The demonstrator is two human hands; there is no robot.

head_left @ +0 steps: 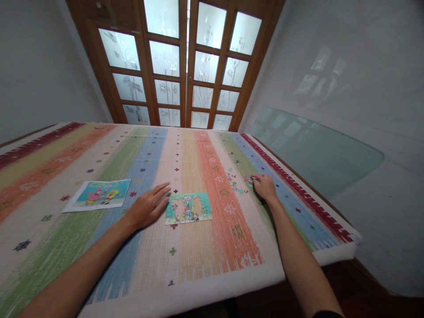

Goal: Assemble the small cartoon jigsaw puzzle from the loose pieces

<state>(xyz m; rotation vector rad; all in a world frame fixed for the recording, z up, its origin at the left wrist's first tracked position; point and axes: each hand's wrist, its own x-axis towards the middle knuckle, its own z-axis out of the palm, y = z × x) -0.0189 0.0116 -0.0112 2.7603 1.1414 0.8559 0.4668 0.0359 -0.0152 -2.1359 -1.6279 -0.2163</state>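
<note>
You have a table (185, 254) under a striped cloth (130, 152), printed with small crosses, stars and trees. The cloth's plain white border hangs over the edge nearest you. Your reference is the puzzle (188, 208), which lies flat on the cloth, partly assembled, with a gap on each side of its middle figure. Left of the puzzle, well apart, you have a flat picture sheet (103, 194) with white margins, showing a pink and a yellow cartoon character. Right of the puzzle and slightly farther from you, loose pieces (232, 182) lie scattered; individual shapes are too small to tell.
</note>
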